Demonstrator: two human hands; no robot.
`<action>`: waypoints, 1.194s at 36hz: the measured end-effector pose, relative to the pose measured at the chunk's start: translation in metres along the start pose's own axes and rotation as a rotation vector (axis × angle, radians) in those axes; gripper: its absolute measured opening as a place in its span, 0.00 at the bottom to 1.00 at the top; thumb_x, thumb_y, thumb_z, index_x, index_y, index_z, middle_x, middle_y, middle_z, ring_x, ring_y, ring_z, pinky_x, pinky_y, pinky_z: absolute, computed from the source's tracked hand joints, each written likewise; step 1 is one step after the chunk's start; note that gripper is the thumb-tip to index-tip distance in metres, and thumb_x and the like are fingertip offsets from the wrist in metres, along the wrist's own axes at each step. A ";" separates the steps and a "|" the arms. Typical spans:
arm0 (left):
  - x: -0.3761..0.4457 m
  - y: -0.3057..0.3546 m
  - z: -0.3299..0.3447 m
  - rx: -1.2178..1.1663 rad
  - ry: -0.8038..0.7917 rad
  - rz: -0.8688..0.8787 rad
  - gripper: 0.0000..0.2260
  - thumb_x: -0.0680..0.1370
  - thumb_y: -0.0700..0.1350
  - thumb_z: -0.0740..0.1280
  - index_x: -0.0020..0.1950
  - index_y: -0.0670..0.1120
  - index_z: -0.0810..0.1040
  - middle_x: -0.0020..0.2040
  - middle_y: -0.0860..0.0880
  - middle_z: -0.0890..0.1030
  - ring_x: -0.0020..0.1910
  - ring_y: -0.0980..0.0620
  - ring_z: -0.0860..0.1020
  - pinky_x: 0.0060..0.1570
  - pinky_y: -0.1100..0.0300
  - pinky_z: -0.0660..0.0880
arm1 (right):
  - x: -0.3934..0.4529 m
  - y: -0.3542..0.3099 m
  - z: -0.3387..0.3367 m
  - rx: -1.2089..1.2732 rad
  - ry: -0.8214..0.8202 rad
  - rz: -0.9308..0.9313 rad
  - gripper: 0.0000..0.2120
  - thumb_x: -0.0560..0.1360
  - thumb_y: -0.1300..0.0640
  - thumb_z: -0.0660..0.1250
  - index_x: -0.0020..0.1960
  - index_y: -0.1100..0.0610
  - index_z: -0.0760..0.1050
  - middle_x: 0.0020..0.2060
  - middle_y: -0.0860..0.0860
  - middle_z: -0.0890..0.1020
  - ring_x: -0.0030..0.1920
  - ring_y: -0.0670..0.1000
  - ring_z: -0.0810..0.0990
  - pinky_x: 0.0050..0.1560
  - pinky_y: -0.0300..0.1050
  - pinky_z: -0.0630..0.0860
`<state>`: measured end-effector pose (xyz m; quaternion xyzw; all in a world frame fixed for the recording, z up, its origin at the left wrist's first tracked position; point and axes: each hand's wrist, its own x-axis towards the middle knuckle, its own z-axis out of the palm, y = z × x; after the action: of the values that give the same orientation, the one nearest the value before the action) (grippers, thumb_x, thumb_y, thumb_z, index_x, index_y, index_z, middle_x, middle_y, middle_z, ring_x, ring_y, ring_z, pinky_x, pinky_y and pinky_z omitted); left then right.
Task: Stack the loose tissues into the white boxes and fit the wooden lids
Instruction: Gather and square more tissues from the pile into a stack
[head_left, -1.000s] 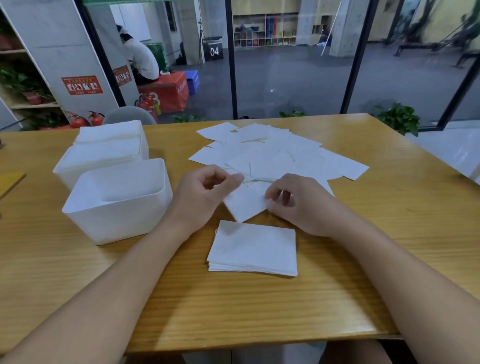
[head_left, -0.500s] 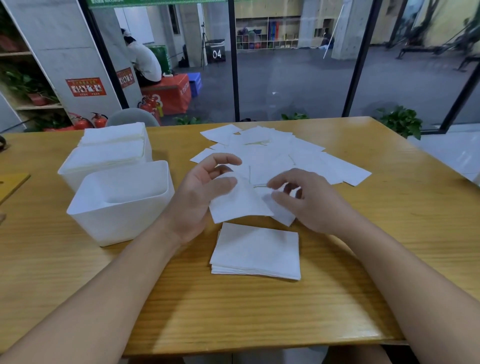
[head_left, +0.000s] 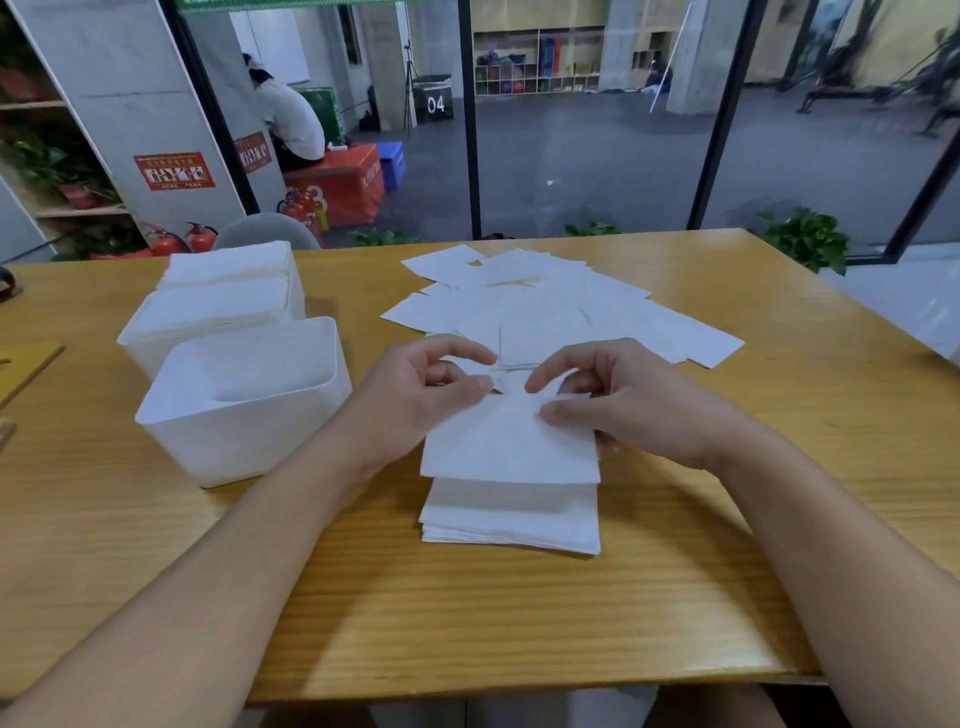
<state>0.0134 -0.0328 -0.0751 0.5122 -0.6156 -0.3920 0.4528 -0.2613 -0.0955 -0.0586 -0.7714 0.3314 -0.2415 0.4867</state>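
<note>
A white tissue (head_left: 511, 444) hangs just above a neat stack of tissues (head_left: 511, 519) near the table's front. My left hand (head_left: 415, 395) pinches its far left corner and my right hand (head_left: 618, 400) pinches its far right edge. Loose tissues (head_left: 561, 312) lie spread out behind my hands. An empty white box (head_left: 244, 410) stands to the left. Behind it a second white box (head_left: 156, 338) holds a full pile of tissues (head_left: 223, 291). A corner of a wooden lid (head_left: 26, 364) shows at the left edge.
The wooden table (head_left: 467, 623) ends at a front edge close to me. A glass wall runs along its far side, with potted plants (head_left: 805, 239) beyond. A person sits far back on the left by a red box.
Both hands lifted one tissue out of the loose pile and brought it toward me, over the neat stack.
</note>
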 end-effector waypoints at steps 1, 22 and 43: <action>-0.001 0.000 -0.002 0.021 -0.022 -0.014 0.11 0.82 0.53 0.77 0.64 0.56 0.86 0.40 0.50 0.81 0.39 0.53 0.75 0.39 0.67 0.72 | -0.002 -0.001 -0.001 -0.025 -0.047 0.027 0.06 0.80 0.56 0.77 0.56 0.49 0.85 0.35 0.55 0.78 0.32 0.54 0.78 0.35 0.46 0.75; 0.000 -0.007 -0.005 0.395 -0.227 0.023 0.05 0.76 0.55 0.81 0.45 0.57 0.90 0.44 0.53 0.86 0.40 0.59 0.78 0.41 0.62 0.73 | 0.000 0.006 -0.005 -0.415 0.095 -0.006 0.15 0.71 0.41 0.82 0.40 0.50 0.81 0.28 0.45 0.80 0.27 0.42 0.72 0.28 0.35 0.66; 0.002 -0.012 0.004 0.380 -0.148 0.034 0.07 0.85 0.59 0.70 0.60 0.64 0.86 0.47 0.57 0.89 0.48 0.56 0.85 0.50 0.64 0.78 | 0.005 0.016 0.003 -0.717 0.099 -0.023 0.07 0.80 0.51 0.74 0.43 0.44 0.82 0.40 0.40 0.84 0.46 0.38 0.79 0.37 0.35 0.74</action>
<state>0.0127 -0.0370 -0.0874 0.5477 -0.7186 -0.2978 0.3082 -0.2601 -0.1022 -0.0743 -0.8841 0.4096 -0.1524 0.1656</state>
